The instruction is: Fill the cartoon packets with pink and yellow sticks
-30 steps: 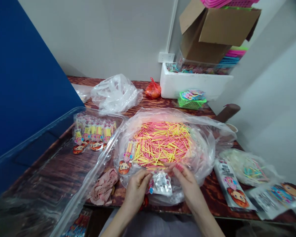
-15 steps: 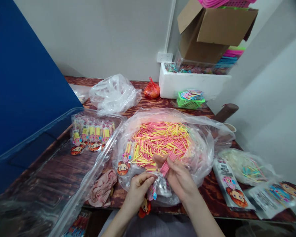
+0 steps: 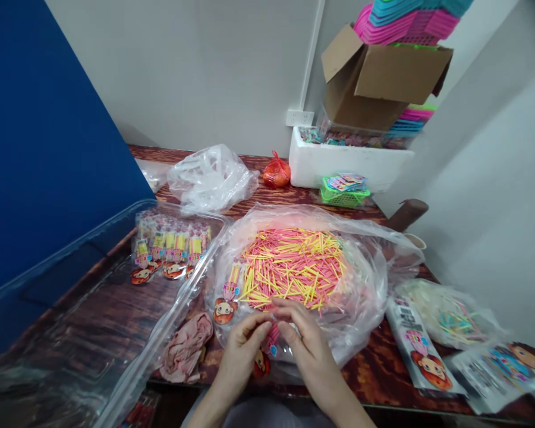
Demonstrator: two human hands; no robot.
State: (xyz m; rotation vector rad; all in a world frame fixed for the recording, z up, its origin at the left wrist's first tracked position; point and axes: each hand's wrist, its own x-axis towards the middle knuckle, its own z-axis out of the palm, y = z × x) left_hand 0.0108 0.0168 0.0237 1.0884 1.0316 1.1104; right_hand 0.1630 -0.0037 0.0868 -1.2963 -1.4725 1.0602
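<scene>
My left hand (image 3: 243, 348) pinches the upper edge of a small clear packet (image 3: 262, 361) printed with a red-haired cartoon figure. My right hand (image 3: 307, 348) is closed against the packet's mouth, its thumb and forefinger bent toward my left fingertips. Pink sticks (image 3: 273, 333) show in part just under the right fingers; the rest of the bundle is hidden. Beyond both hands lies a big open clear bag (image 3: 365, 297) heaped with loose pink and yellow sticks (image 3: 294, 261). One filled packet (image 3: 226, 297) rests on the bag's left side.
At left, a clear plastic tray (image 3: 129, 368) holds several filled packets (image 3: 173, 244). A crumpled pink cloth (image 3: 187, 348) lies beside it. Flat printed packets (image 3: 428, 351) and a bag of coloured sticks (image 3: 455, 315) are at right. A white foam box (image 3: 348, 163) and green basket (image 3: 343, 195) stand behind.
My right hand has brought the pink stick bundle down and left to the packet held by my left hand. The bundle is now mostly covered. The view has tilted up slightly.
</scene>
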